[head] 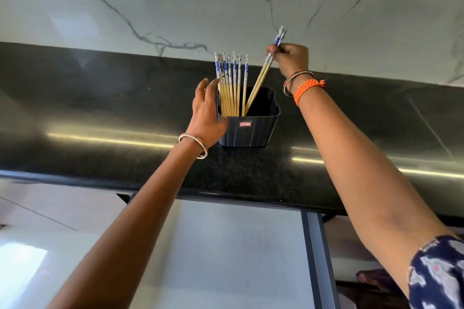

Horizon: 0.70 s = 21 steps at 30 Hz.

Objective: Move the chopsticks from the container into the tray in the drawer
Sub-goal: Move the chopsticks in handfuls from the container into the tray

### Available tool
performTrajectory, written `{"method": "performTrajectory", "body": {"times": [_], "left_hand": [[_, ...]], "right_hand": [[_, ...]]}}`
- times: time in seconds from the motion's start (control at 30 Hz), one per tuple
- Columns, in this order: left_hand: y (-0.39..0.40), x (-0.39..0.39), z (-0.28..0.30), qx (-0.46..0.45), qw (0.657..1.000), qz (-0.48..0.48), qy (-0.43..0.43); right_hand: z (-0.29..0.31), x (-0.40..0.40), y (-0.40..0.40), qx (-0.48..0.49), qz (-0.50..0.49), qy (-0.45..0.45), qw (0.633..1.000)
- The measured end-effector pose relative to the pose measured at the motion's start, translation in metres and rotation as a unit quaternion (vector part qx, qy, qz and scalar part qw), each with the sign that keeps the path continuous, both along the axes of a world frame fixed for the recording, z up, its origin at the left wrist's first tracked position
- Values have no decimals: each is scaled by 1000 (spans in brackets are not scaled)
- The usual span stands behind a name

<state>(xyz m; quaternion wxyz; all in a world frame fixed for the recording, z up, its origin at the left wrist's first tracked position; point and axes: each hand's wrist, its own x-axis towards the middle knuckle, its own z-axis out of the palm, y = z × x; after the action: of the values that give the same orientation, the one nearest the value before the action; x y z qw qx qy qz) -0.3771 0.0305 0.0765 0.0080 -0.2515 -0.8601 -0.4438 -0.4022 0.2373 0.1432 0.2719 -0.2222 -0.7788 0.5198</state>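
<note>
Countertop (100, 118): right grip (288, 57) pinches two chopsticks (261, 78) over container (251, 128).

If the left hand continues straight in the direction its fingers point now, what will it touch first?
Most likely the upright chopsticks bunched at the left side of the black container. The left hand is open beside its wall, fingertips nearly at the sticks; the exact depth is unclear.

Person, two bare forearms. Left hand (207, 110): one bangle (194, 144) at the wrist, pale with red and green beading. Right hand (291, 57): a matching beaded bangle (296, 78) plus an orange braided thread band (307, 89). Right upper arm: short navy sleeve (439, 273), white blotch print.
</note>
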Motion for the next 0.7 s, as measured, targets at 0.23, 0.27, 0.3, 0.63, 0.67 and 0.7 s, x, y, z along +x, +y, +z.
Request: {"method": "performTrajectory", "body": {"times": [0.23, 0.27, 0.3, 0.63, 0.67, 0.7], "left_hand": [[7, 40, 65, -28, 995, -22, 94], [6, 48, 69, -66, 990, -21, 120], [4, 57, 71, -115, 982, -17, 146], [-86, 172, -46, -235, 927, -167, -240], [-100, 184, -65, -244, 909, -172, -292], [-110, 192, -79, -249, 891, -180, -334]], "right_hand": [[58, 89, -5, -245, -42, 135, 959], [55, 104, -13, -279, -38, 139, 950], [47, 118, -22, -309, -31, 140, 940], [-134, 268, -149, 105, -59, -169, 978], [-154, 291, -163, 250, -4, -187, 950], [-167, 309, -174, 362, 78, -188, 910]]}}
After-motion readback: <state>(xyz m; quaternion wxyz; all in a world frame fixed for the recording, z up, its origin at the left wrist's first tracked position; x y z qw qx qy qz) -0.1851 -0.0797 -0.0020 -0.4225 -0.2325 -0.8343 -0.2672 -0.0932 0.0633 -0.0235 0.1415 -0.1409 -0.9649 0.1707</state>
